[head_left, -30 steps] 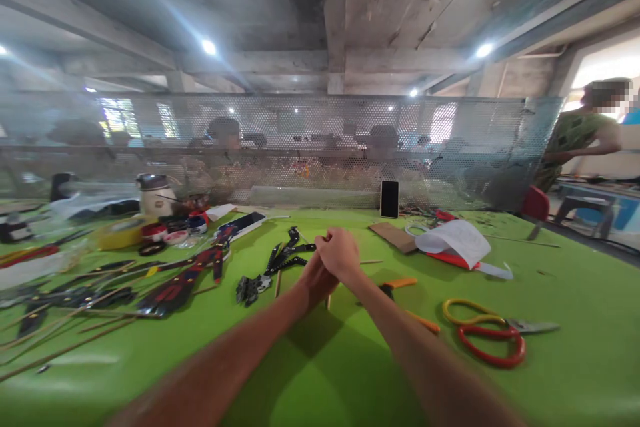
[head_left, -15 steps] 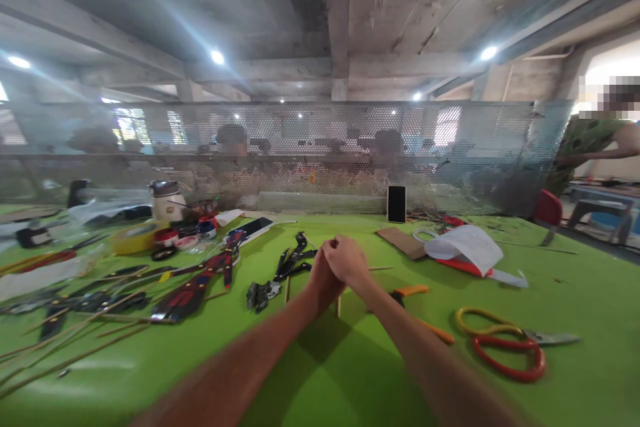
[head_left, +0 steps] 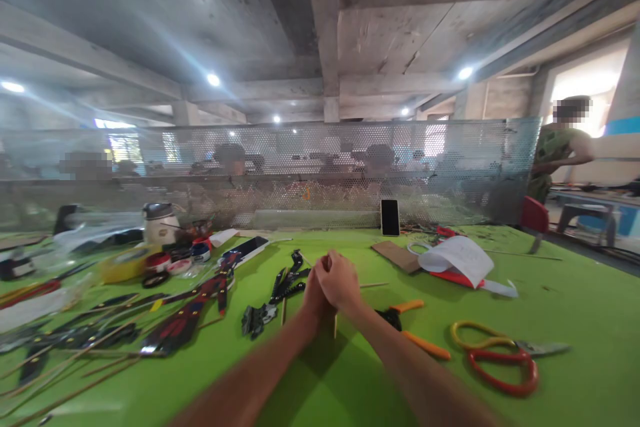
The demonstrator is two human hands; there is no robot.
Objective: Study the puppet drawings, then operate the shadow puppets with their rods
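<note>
While my two hands stay pressed together over the middle of the table (head_left: 320,387), little has changed in the head view across the last second: the camera has tipped a touch, so the whole scene sits slightly lower and more to the left, but the hands hold the same pose. My right hand (head_left: 341,281) is folded over my left hand (head_left: 314,293), fingers curled tight on both. A thin wooden stick (head_left: 335,325) pokes out below them and seems to be gripped between the palms, though I cannot tell which hand actually pinches it. I judge the work is paused in a steady hold, not moving on.

Just left of the hands lies a black jointed figure (head_left: 277,290), flat, glossy and cut in angular pieces. Farther left is a red and black figure (head_left: 187,312) of the same flat sort, with more slim sticks (head_left: 65,373) fanned out beside it. Just right of my forearm rest pliers (head_left: 413,327) with smooth orange handles. Scissors (head_left: 495,357) with yellow and red loops lie well apart to the right. Curled white paper (head_left: 457,259), a brown card (head_left: 397,255) and an upright dark phone (head_left: 390,217) sit near the perforated metal screen (head_left: 300,167). The table cover is matte green.
</note>
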